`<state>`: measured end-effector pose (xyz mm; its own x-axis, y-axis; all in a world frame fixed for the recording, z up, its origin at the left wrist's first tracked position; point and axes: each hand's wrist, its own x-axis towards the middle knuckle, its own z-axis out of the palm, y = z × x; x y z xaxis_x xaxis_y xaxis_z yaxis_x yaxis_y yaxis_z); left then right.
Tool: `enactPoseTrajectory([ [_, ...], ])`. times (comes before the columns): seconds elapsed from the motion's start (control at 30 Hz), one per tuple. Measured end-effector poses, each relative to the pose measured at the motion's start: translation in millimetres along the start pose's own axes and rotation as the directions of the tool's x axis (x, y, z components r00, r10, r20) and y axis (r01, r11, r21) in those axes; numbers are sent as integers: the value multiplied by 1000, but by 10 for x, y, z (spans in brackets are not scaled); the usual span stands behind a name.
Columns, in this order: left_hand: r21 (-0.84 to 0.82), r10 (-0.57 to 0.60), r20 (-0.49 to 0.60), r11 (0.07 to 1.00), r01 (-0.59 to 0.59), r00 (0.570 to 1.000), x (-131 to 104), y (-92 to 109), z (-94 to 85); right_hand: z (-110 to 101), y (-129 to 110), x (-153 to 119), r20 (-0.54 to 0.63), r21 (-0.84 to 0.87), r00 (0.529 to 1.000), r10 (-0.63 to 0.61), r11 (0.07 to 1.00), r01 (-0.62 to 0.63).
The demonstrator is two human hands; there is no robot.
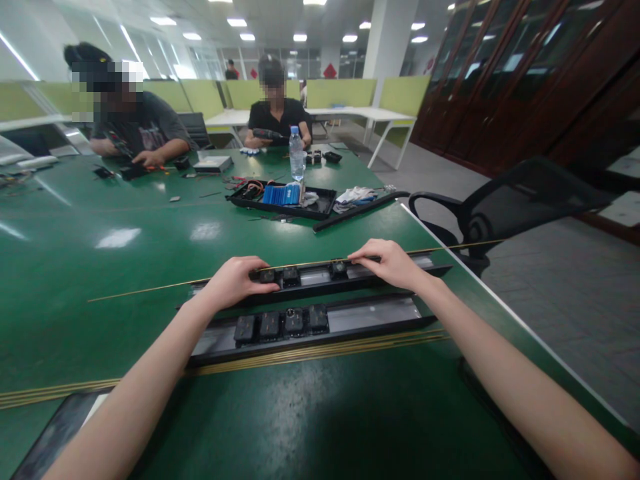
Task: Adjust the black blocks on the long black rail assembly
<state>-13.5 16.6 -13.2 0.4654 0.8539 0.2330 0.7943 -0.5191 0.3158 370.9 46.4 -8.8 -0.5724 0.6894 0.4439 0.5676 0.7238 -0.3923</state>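
A long thin brass rod (150, 289) runs from left to right above the far black channel (320, 287), past both hands. My left hand (240, 281) is closed around a small black square block (267, 275) in this channel, thumb in front and fingers behind, close to the rod. My right hand (387, 260) pinches the rod near another black block (339, 268). Between the hands sits one more block (291, 275). Nearer me, a second black channel (373, 312) holds several similar blocks (270, 325) in a row, with small metal pins on top.
Several brass rods (320, 351) lie along the near channel. Behind are a black tray (320, 205) with a blue item, white gloves (355, 198), a black strip (350, 213) and a water bottle (296, 153). Two people sit across the green table (125, 260); an office chair (500, 207) stands right.
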Motion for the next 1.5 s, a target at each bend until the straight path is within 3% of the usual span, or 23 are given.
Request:
enactPoseTrajectory([
  [0.93, -34, 0, -2, 999, 0, 1000, 9, 30, -9, -262, 131, -48, 85, 75, 977, 194, 977, -201],
  [1.5, -30, 5, -2, 1000, -5, 1000, 2, -8, 13, -425, 169, -70, 196, 117, 923, 331, 927, -358],
])
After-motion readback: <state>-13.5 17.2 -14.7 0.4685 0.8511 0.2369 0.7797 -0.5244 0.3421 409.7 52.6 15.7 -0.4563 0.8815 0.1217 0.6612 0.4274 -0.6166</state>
